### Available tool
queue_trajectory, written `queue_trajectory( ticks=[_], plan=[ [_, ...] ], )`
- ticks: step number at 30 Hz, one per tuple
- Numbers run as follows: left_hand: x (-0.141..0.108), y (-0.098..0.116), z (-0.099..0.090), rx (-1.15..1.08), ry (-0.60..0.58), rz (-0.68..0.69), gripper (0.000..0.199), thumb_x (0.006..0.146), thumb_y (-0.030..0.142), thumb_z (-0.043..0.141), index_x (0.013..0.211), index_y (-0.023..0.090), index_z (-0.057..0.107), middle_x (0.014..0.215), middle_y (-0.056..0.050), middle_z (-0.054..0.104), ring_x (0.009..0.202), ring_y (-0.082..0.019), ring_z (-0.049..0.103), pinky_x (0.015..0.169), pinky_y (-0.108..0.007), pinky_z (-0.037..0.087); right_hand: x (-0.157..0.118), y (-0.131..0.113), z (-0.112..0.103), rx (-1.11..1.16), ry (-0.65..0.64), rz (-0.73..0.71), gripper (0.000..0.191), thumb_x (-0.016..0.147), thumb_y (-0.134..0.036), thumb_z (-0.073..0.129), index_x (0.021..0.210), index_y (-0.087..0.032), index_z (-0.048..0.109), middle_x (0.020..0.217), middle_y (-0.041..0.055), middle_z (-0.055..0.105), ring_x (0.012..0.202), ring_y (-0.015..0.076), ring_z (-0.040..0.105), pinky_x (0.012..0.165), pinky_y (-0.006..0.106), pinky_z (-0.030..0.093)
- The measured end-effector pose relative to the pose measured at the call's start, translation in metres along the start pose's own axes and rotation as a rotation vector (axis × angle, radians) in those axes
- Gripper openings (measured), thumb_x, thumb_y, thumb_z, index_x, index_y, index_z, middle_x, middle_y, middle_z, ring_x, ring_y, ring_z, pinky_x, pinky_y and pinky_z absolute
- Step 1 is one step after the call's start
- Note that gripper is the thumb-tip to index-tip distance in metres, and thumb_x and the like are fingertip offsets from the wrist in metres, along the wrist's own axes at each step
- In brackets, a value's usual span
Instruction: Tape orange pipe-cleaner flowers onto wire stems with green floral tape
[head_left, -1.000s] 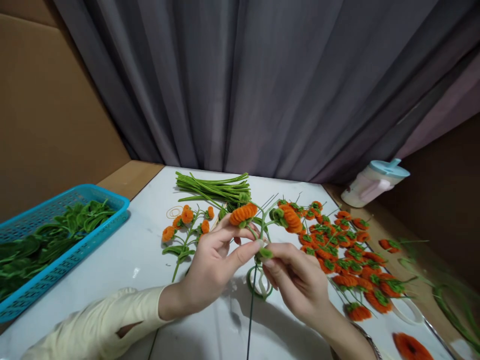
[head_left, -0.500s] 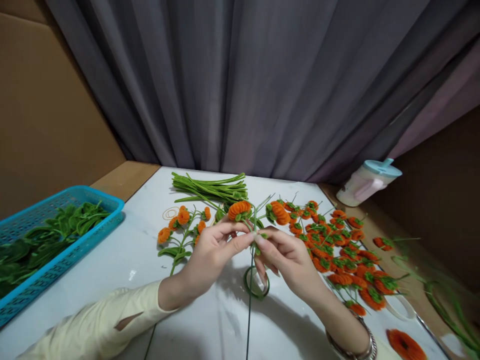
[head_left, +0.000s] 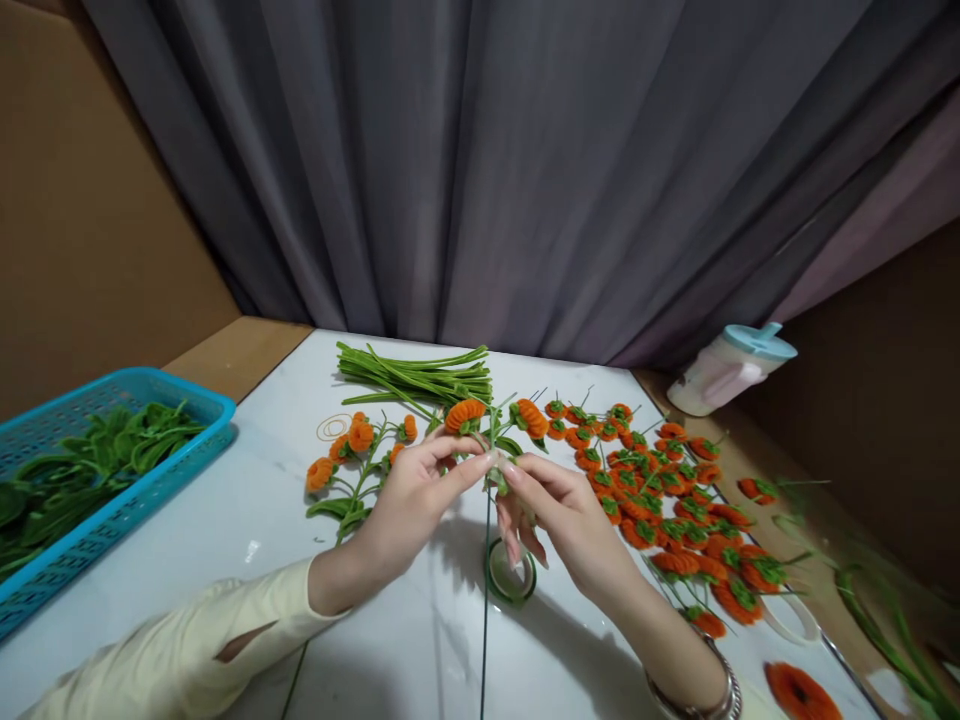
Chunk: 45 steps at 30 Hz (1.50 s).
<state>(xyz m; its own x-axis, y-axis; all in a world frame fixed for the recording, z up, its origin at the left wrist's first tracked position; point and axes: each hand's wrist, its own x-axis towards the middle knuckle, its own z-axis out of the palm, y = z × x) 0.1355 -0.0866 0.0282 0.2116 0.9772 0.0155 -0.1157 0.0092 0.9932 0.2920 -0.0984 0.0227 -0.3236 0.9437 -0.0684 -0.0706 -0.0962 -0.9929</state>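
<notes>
My left hand (head_left: pixel 409 505) pinches a long thin dark-green stem (head_left: pixel 486 600) between thumb and fingers, just under two orange pumpkin-shaped chenille flowers. One orange flower (head_left: pixel 465 415) leans left over my left fingers; another orange flower (head_left: pixel 529 419) leans right. Close beside it, my right hand (head_left: pixel 566 510) closes thumb and forefinger on a strip of pale green floral tape (head_left: pixel 496 477) at the stem. Its other fingers hang loosely downward. Below them is a green tape roll (head_left: pixel 511 575); whether it touches the table I cannot tell.
A finished-looking orange flower spray (head_left: pixel 360 470) lies left of my hands. Behind it are green chenille stems (head_left: pixel 412 375). Many orange flowers (head_left: pixel 675 500) spread over the right side. A blue basket (head_left: pixel 214 425) holds green leaves. A lidded cup (head_left: pixel 731 370) stands at the back right.
The whole view has shifted slightly. Both hands stay together at the stem; my right fingers have turned a little, the lower ones stretching further down, and the tape roll shows more fully.
</notes>
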Motion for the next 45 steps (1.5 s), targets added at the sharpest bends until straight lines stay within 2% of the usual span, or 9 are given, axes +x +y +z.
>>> queue_trajectory(
  ticks=[6, 11, 16, 22, 27, 35, 38, 41, 45],
  plan=[
    [-0.004, 0.005, 0.001, -0.010, 0.004, 0.005, 0.016, 0.079, 0.031, 0.063, 0.076, 0.015, 0.065, 0.081, -0.002, 0.058, 0.080, -0.015, 0.052, 0.077, -0.026, 0.038, -0.001, -0.009, -0.007, -0.087, -0.042, 0.004, 0.030, 0.086, -0.043, 0.057, 0.075, -0.016, 0.060, 0.067, -0.0002, 0.061, 0.051, 0.0106, 0.063, 0.036, 0.016, 0.039],
    [-0.007, 0.008, 0.002, 0.001, 0.021, 0.031, 0.016, 0.078, 0.029, 0.065, 0.072, 0.015, 0.065, 0.079, -0.002, 0.060, 0.076, -0.014, 0.053, 0.074, -0.025, 0.041, -0.001, -0.012, -0.008, -0.103, -0.008, -0.027, 0.031, 0.087, -0.041, 0.057, 0.069, -0.016, 0.058, 0.062, -0.0001, 0.063, 0.051, 0.0098, 0.061, 0.044, 0.020, 0.045],
    [-0.009, 0.004, 0.000, -0.017, 0.029, 0.015, 0.014, 0.078, 0.030, 0.068, 0.077, 0.016, 0.067, 0.081, 0.000, 0.062, 0.078, -0.012, 0.055, 0.073, -0.021, 0.042, 0.001, -0.010, -0.008, -0.141, -0.035, 0.049, 0.031, 0.085, -0.041, 0.058, 0.067, -0.016, 0.057, 0.057, -0.0003, 0.063, 0.049, 0.0106, 0.060, 0.045, 0.021, 0.044],
    [-0.013, 0.001, -0.005, 0.016, 0.034, -0.013, 0.017, 0.077, 0.034, 0.070, 0.082, 0.017, 0.068, 0.086, -0.001, 0.065, 0.084, -0.014, 0.057, 0.077, -0.021, 0.042, 0.006, -0.006, -0.014, -0.162, 0.155, -0.032, 0.022, 0.073, -0.036, 0.070, 0.070, -0.015, 0.064, 0.054, -0.0038, 0.058, 0.049, 0.0085, 0.053, 0.049, 0.021, 0.044],
    [-0.013, -0.001, -0.002, 0.038, 0.045, 0.004, 0.017, 0.076, 0.034, 0.071, 0.081, 0.018, 0.068, 0.085, -0.001, 0.065, 0.085, -0.015, 0.057, 0.078, -0.022, 0.042, 0.002, -0.010, -0.017, -0.048, 0.187, -0.131, 0.019, 0.074, -0.033, 0.072, 0.081, -0.016, 0.065, 0.056, -0.0027, 0.062, 0.052, 0.0106, 0.058, 0.052, 0.023, 0.047],
    [-0.014, 0.003, 0.001, 0.025, 0.034, 0.012, 0.017, 0.076, 0.034, 0.069, 0.078, 0.017, 0.069, 0.086, -0.002, 0.063, 0.085, -0.015, 0.058, 0.078, -0.023, 0.045, -0.007, -0.025, -0.016, -0.187, 0.141, -0.154, 0.013, 0.077, -0.030, 0.071, 0.073, -0.018, 0.065, 0.063, -0.0010, 0.065, 0.060, 0.0121, 0.061, 0.059, 0.025, 0.049],
    [-0.015, 0.009, 0.003, 0.035, 0.027, -0.010, 0.016, 0.077, 0.032, 0.068, 0.077, 0.017, 0.068, 0.083, -0.002, 0.063, 0.081, -0.014, 0.058, 0.075, -0.023, 0.046, -0.007, -0.028, -0.018, -0.260, 0.149, -0.160, 0.014, 0.079, -0.031, 0.068, 0.075, -0.018, 0.067, 0.060, -0.0002, 0.064, 0.055, 0.0122, 0.059, 0.051, 0.024, 0.046],
    [-0.017, 0.014, 0.004, 0.039, 0.013, -0.031, 0.016, 0.077, 0.032, 0.068, 0.075, 0.017, 0.067, 0.079, -0.001, 0.062, 0.078, -0.013, 0.057, 0.073, -0.021, 0.046, -0.008, -0.032, -0.022, -0.178, 0.079, -0.105, 0.015, 0.079, -0.031, 0.068, 0.075, -0.017, 0.064, 0.057, -0.0006, 0.064, 0.049, 0.0109, 0.057, 0.045, 0.022, 0.043],
    [-0.019, 0.016, 0.004, 0.011, 0.009, -0.037, 0.016, 0.077, 0.032, 0.068, 0.075, 0.017, 0.068, 0.081, -0.002, 0.063, 0.080, -0.014, 0.057, 0.074, -0.021, 0.045, -0.010, -0.033, -0.022, -0.045, 0.051, -0.101, 0.011, 0.078, -0.026, 0.069, 0.084, -0.019, 0.063, 0.071, 0.0006, 0.069, 0.065, 0.0122, 0.064, 0.056, 0.022, 0.049]
  ],
)
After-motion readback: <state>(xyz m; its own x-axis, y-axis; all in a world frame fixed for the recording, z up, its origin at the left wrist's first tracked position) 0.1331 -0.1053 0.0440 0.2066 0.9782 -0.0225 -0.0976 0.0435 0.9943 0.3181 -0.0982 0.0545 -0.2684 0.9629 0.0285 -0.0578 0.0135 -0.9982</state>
